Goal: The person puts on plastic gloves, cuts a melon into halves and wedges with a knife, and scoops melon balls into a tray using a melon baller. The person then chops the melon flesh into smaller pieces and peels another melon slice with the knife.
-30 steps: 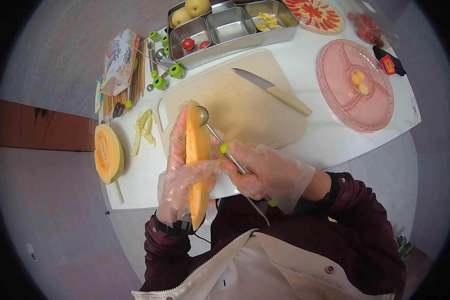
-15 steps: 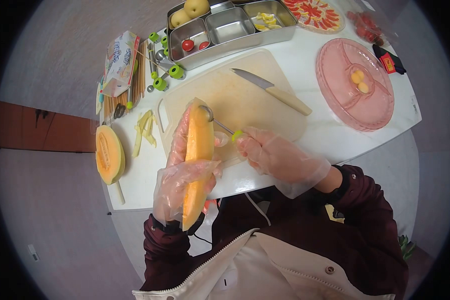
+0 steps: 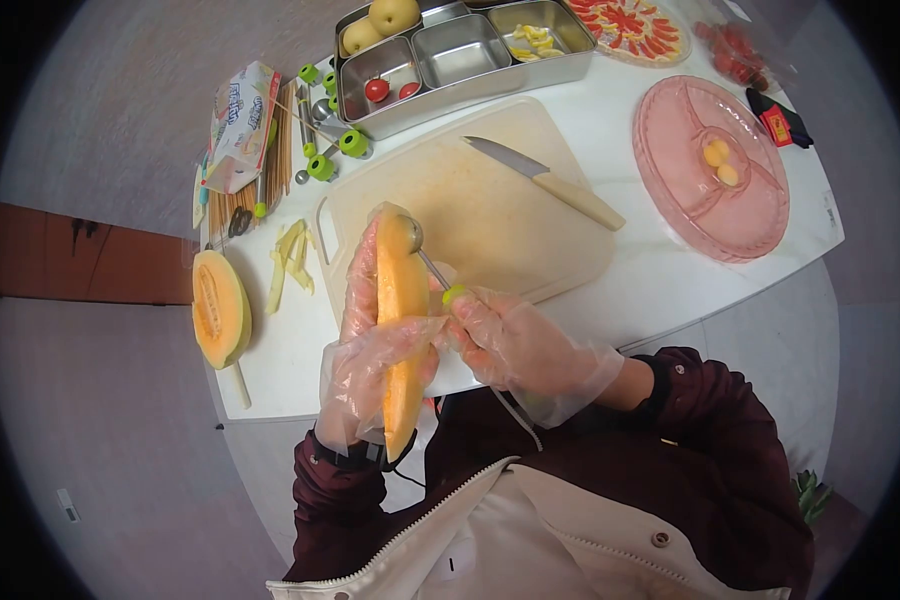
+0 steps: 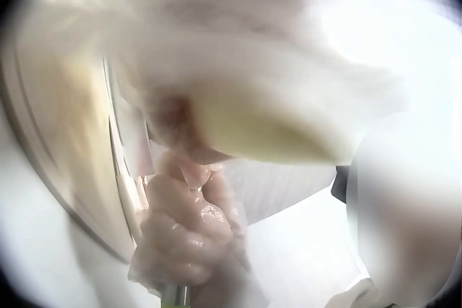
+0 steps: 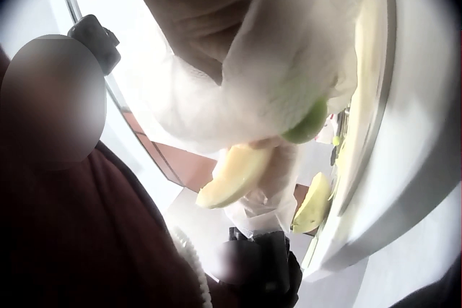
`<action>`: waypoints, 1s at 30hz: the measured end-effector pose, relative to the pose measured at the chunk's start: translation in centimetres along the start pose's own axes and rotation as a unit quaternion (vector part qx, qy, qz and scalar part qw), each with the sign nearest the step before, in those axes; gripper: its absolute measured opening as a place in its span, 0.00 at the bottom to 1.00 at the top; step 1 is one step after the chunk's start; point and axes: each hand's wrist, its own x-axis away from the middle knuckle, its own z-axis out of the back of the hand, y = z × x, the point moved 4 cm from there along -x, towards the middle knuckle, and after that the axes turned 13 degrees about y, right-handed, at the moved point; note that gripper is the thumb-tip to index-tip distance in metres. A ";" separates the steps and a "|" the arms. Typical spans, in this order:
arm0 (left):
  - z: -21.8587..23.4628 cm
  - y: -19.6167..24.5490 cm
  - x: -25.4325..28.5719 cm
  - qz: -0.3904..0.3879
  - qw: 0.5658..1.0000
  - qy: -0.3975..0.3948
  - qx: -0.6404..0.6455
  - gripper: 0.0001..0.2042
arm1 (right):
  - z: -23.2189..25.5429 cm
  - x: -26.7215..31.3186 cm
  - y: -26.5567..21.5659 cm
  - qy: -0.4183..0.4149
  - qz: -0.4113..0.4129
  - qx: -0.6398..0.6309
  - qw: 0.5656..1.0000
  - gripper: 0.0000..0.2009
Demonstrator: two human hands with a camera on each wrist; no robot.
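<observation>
My gloved left hand [image 3: 358, 368] grips a long orange melon wedge [image 3: 400, 310] upright over the front of the cutting board, thumb across its flesh. In my gloved right hand [image 3: 535, 345] is a melon baller [image 3: 433, 268], its round metal scoop set against the flesh near the wedge's upper end. The right wrist view shows the wedge [image 5: 238, 174] beyond the baller's green handle end [image 5: 309, 124]. Seen from the left wrist, the right hand's fingers [image 4: 191, 225] curl round the handle; the wedge is blurred there.
The cutting board [image 3: 450, 200] bears a knife [image 3: 570, 195]. A cut melon [image 3: 220, 308] and peel strips [image 3: 290, 260] lie left. Behind stand a steel tray [image 3: 470, 95] and green-ended tools [image 3: 320, 165]. A pink divided plate [image 3: 670, 170] with melon balls [image 3: 718, 160] sits right.
The right hand swung out to the right and then back in toward the left hand, the scoop staying at the wedge's upper end. The wedge turned slightly and back.
</observation>
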 end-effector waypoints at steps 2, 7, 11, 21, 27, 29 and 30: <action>0.1 -0.3 -0.2 -0.010 1.000 -0.022 0.018 0.46 | -0.1 0.5 -0.7 -0.015 -0.015 0.008 1.000 0.16; 0.1 -0.2 -0.5 -0.037 0.999 -0.018 0.015 0.45 | 0.5 1.3 -2.9 -0.082 -0.081 0.042 0.992 0.21; -0.2 0.5 -0.1 -0.036 0.999 0.001 0.011 0.44 | 0.4 1.8 -3.4 -0.115 -0.199 -0.021 0.973 0.26; -0.2 0.7 0.1 0.000 0.996 -0.052 0.070 0.45 | 0.9 2.2 -4.2 -0.176 -0.233 -0.063 0.955 0.27; -0.5 0.7 0.0 -0.031 0.998 0.001 0.050 0.42 | 1.1 2.2 -4.5 -0.168 -0.244 -0.089 0.951 0.27; 0.4 0.2 -0.1 0.052 0.991 -0.054 0.114 0.41 | 1.1 2.3 -4.6 -0.187 -0.250 -0.120 0.943 0.27; 0.3 0.1 -0.1 0.050 0.991 -0.053 0.115 0.41 | 1.2 2.3 -4.6 -0.188 -0.250 -0.118 0.943 0.27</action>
